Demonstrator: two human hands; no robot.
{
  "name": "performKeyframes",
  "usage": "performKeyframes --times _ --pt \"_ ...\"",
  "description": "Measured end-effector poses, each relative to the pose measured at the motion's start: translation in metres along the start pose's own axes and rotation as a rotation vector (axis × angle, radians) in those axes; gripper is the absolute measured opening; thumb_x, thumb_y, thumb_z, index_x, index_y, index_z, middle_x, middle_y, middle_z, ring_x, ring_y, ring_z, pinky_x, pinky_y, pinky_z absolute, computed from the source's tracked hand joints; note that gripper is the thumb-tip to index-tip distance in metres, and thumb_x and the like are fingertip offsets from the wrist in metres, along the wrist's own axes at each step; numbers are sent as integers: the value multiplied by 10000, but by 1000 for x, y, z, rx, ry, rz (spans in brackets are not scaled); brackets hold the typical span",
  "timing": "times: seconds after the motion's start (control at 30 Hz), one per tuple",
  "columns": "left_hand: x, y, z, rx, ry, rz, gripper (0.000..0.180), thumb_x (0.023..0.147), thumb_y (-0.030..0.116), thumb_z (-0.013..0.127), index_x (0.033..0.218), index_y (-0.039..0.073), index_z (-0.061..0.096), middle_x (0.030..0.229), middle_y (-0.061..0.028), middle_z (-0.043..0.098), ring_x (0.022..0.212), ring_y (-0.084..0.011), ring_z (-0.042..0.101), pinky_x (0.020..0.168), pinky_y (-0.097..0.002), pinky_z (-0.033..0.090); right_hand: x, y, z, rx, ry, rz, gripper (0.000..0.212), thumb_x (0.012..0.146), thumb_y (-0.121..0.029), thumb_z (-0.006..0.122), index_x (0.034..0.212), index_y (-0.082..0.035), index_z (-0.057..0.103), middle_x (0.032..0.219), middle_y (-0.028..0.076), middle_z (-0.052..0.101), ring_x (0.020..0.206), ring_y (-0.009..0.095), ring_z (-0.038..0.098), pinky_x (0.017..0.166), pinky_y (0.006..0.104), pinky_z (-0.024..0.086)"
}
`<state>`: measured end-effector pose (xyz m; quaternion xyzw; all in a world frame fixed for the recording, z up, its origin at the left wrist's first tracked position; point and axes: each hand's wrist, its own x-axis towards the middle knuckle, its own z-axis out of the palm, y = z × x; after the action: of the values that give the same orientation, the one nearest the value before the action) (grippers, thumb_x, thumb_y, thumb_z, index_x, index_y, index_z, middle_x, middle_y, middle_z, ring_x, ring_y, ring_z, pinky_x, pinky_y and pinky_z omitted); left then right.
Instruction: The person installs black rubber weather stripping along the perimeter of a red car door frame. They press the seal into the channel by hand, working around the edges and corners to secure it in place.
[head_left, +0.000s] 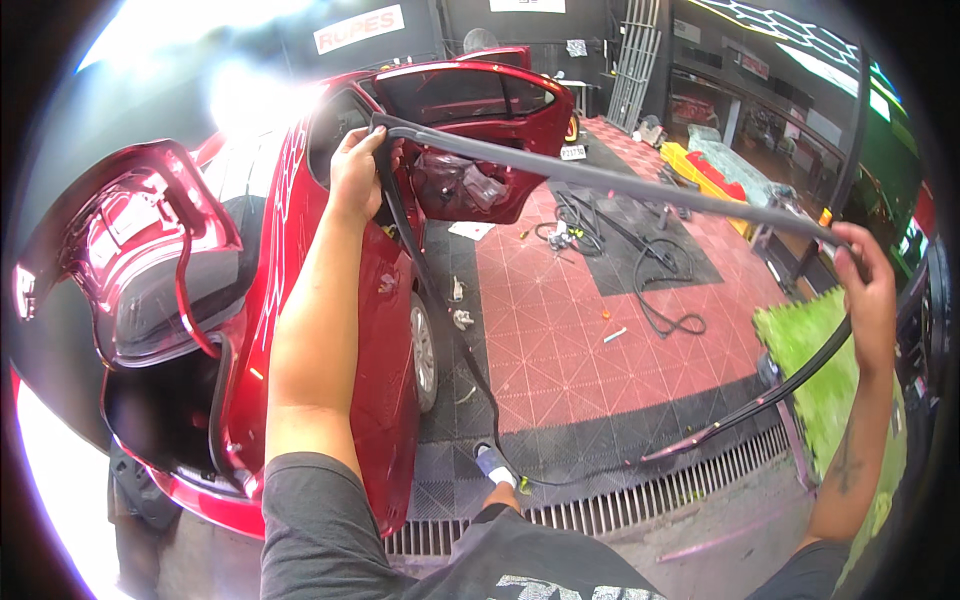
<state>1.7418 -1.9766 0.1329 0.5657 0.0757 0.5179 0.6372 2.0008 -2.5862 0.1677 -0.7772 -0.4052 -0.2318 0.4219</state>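
A long dark rubber door seal (610,181) is stretched between my two raised hands. My left hand (358,170) pinches it at a bent corner beside the red car (340,370). From there one length hangs down to the floor near my foot. Out at the right, my right hand (866,275) is closed round the strip, and a further length curves from it down toward the floor grate. The car's side door (545,165) stands open behind the strip, its inner panel off and plastic sheeting showing. At the left the trunk lid (150,240) is raised.
Loose strips and cables (660,280) lie on the red and black floor tiles (550,350). A metal drain grate (610,510) crosses the floor near me. Green artificial turf (830,370) is at the right, with a yellow object (700,172) beyond it.
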Motion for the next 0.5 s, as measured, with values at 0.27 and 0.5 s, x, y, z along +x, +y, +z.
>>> performKeyframes --times 0.27,0.5 --pt "209 -103 -42 0 -110 -26 129 1006 70 616 1119 20 653 999 -88 724 879 -189 703 806 -342 591 236 53 145 -78 89 46 364 1058 -319 627 1334 -83 662 1046 -30 645 847 60 446 753 255 308" --pt "342 -183 -114 217 -146 -135 114 995 69 666 1109 75 664 1015 -27 742 905 -132 701 853 -290 543 354 78 276 -41 -19 -14 365 1065 -294 621 1361 -81 640 1075 -46 633 804 32 477 689 211 352"
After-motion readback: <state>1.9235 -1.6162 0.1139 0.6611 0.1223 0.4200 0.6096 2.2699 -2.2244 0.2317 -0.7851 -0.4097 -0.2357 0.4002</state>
